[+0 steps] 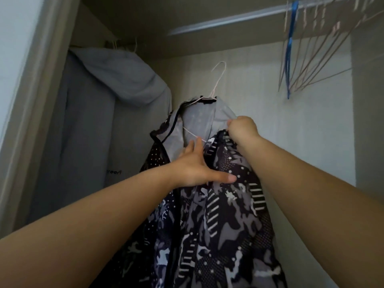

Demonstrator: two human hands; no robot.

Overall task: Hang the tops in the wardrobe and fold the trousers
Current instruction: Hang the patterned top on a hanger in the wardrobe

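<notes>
- Wardrobe (291, 142): rail (228, 20) at 1 o'clock, grey hoodie (116, 84) at 9.
- Patterned jacket (224, 215) dead centre on a wire hanger (218, 82), unhung.
- Right hand (242, 129) pinches its shoulder; left hand (195, 167) presses flat.
- Seat both shoulders before hooking.

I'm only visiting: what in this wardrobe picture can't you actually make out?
All in the head view:
- Empty hangers on the rail: too blurred to count.
- Wire hanger: shoulders covered by the patterned jacket.
- Jacket's hem: cut off by the bottom edge.
- Right hand: fingertips hidden behind its knuckles where it grips the jacket.
- Grey hoodie: print too small to read.
</notes>
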